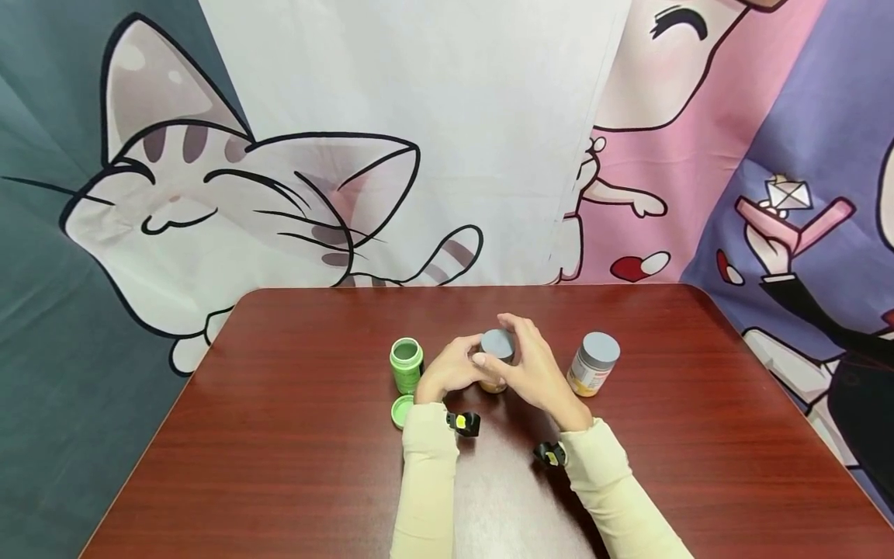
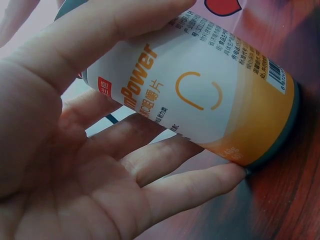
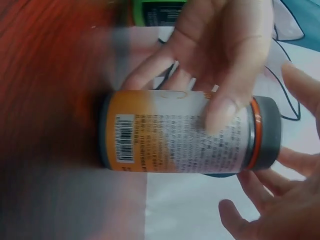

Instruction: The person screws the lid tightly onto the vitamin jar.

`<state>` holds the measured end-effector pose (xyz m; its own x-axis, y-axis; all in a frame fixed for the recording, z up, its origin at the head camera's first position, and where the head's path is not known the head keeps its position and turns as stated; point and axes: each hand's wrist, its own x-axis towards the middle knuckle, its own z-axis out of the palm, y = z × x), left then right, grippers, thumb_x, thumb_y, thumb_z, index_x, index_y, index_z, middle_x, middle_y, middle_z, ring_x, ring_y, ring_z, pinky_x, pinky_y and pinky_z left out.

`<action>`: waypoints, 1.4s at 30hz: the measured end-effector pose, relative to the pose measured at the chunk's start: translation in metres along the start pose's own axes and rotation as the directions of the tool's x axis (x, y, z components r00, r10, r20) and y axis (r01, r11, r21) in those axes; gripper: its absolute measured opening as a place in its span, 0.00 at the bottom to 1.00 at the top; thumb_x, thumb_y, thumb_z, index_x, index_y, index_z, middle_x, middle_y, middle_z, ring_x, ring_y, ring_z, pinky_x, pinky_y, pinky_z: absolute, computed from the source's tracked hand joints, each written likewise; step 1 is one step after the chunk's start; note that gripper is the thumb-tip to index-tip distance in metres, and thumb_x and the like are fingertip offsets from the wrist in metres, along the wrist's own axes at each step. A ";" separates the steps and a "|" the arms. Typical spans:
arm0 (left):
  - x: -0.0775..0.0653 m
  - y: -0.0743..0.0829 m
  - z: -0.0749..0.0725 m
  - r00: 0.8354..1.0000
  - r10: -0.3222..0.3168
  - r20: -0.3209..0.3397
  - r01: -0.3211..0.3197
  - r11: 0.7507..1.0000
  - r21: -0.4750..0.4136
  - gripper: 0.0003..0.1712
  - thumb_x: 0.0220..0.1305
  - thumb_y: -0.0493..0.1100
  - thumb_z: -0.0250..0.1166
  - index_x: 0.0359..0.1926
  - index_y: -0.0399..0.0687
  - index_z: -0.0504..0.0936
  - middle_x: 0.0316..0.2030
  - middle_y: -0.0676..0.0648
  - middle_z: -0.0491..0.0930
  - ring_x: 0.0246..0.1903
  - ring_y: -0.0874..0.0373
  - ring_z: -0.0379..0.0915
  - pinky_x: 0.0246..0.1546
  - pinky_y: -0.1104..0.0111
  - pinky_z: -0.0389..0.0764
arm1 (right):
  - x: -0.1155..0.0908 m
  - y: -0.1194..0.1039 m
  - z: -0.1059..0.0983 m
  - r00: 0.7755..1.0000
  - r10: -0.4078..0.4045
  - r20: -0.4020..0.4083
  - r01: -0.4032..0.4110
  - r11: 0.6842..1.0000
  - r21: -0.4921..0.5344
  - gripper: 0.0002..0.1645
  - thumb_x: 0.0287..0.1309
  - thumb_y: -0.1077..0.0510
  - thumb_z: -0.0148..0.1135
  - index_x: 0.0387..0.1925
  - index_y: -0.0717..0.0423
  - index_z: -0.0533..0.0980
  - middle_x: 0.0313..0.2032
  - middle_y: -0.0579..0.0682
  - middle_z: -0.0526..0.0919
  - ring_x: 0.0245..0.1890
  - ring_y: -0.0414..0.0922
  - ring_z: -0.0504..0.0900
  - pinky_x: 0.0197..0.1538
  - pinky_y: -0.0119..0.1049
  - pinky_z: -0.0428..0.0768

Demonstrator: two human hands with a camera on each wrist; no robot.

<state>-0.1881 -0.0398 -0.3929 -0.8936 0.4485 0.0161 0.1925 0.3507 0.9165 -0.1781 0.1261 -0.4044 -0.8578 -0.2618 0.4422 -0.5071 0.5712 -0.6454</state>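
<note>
At a reddish table [image 1: 244,466] before cartoon cloth [image 1: 454,78], the left hand [image 1: 452,369] grips a jar [image 3: 180,142], right hand [image 1: 534,371] spread.

In front of me a reddish-brown, wood-grained table [image 1: 279,450] is spreading out, its far corners rounding off. A green jar [image 1: 406,366] is standing on it uncapped, and a green lid [image 1: 400,411] is lying just in front. To the right a grey-lidded jar [image 1: 592,365] is standing. Between these I am gripping an orange-and-white jar [image 2: 200,95]; whether its base is touching the wood, I cannot tell.
</note>
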 end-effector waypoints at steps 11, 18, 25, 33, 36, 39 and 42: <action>0.017 -0.038 0.009 0.999 -0.019 0.026 0.022 0.990 -0.136 0.23 0.41 0.38 0.72 0.43 0.51 0.80 0.32 0.51 0.82 0.33 0.59 0.78 0.42 0.68 0.75 | -0.002 0.004 -0.009 0.994 -0.009 0.108 0.000 0.996 0.091 0.37 0.53 0.47 0.64 0.63 0.43 0.60 0.57 0.46 0.70 0.57 0.42 0.69 0.57 0.48 0.67; 0.016 -0.032 0.006 0.999 -0.031 0.034 0.035 0.992 -0.121 0.23 0.45 0.36 0.71 0.46 0.48 0.79 0.36 0.51 0.81 0.35 0.61 0.77 0.43 0.69 0.74 | -0.001 0.004 -0.010 0.990 -0.064 0.123 0.052 0.994 0.094 0.35 0.56 0.57 0.62 0.64 0.50 0.61 0.56 0.52 0.72 0.55 0.46 0.70 0.56 0.50 0.67; 0.003 -0.006 0.000 0.998 -0.025 0.064 0.032 0.993 -0.116 0.22 0.47 0.33 0.69 0.47 0.43 0.78 0.36 0.50 0.81 0.35 0.61 0.77 0.42 0.71 0.74 | -0.001 0.003 -0.009 0.996 -0.021 0.088 0.015 0.998 0.065 0.34 0.53 0.53 0.65 0.61 0.50 0.64 0.52 0.51 0.74 0.52 0.45 0.71 0.54 0.48 0.68; 0.011 -0.021 0.004 0.999 -0.018 0.041 0.024 0.991 -0.134 0.21 0.45 0.34 0.70 0.44 0.45 0.80 0.34 0.51 0.81 0.33 0.61 0.76 0.42 0.70 0.74 | 0.001 0.005 -0.004 0.999 -0.027 0.028 0.027 0.999 0.017 0.32 0.50 0.50 0.67 0.56 0.54 0.67 0.48 0.52 0.74 0.49 0.45 0.72 0.50 0.43 0.70; 0.017 -0.033 0.007 0.999 -0.024 0.032 0.028 0.991 -0.129 0.21 0.43 0.36 0.72 0.43 0.48 0.80 0.33 0.52 0.81 0.33 0.61 0.76 0.42 0.70 0.74 | 0.001 0.004 -0.004 0.999 -0.028 0.022 0.028 1.000 0.009 0.32 0.50 0.50 0.68 0.55 0.54 0.68 0.47 0.52 0.74 0.48 0.45 0.72 0.49 0.43 0.70; 0.018 -0.036 0.007 1.000 -0.018 0.023 0.021 0.992 -0.123 0.21 0.42 0.38 0.72 0.42 0.50 0.80 0.33 0.52 0.81 0.33 0.61 0.77 0.42 0.69 0.74 | 0.001 0.004 -0.004 0.999 -0.028 0.022 0.028 1.000 0.008 0.32 0.50 0.51 0.68 0.55 0.55 0.68 0.48 0.52 0.74 0.48 0.45 0.72 0.49 0.43 0.70; 0.015 -0.031 0.006 1.000 -0.016 0.023 0.018 0.994 -0.105 0.20 0.43 0.38 0.72 0.42 0.51 0.80 0.33 0.52 0.82 0.33 0.60 0.77 0.43 0.69 0.74 | 0.000 0.004 -0.004 0.999 -0.024 0.034 0.024 1.000 0.006 0.33 0.50 0.49 0.68 0.56 0.54 0.67 0.49 0.52 0.73 0.49 0.44 0.72 0.49 0.43 0.70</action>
<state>-0.2046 -0.0389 -0.4241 -0.8871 0.4615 -0.0073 0.1330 0.2707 0.9534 -0.1803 0.1317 -0.4044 -0.8479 -0.3014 0.4361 -0.5276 0.5599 -0.6389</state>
